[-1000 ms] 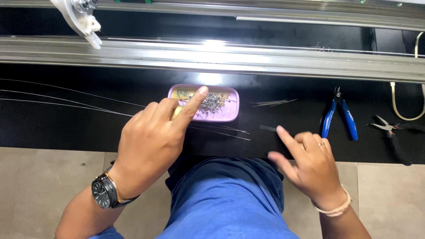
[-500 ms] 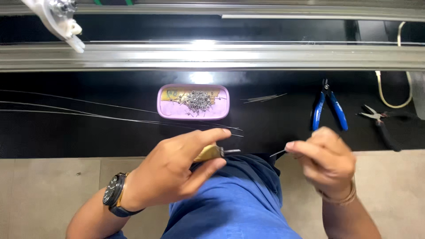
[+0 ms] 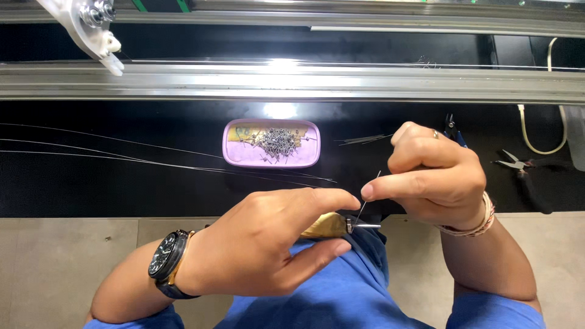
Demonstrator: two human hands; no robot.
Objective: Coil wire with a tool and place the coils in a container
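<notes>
Hands together at 6 o'clock: left hand [image 3: 268, 244] grips a brass-coloured tool [image 3: 332, 225]; right hand [image 3: 436, 176] pinches a thin wire [image 3: 368, 198] at its tip. Glossy pink tray [image 3: 237, 155] of pins at 12.

A workshop bench: long aluminium rails [image 3: 292, 85] run across a black worktop [image 3: 122, 189], with loose thin wires [image 3: 109, 149], pliers [image 3: 515, 162] and a small pink tray [image 3: 234, 155] of tiny metal parts.

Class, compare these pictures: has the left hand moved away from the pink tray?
Yes. The left hand has drawn back from the pink tray toward the body, now pinching a small tool beside the right hand.
</notes>
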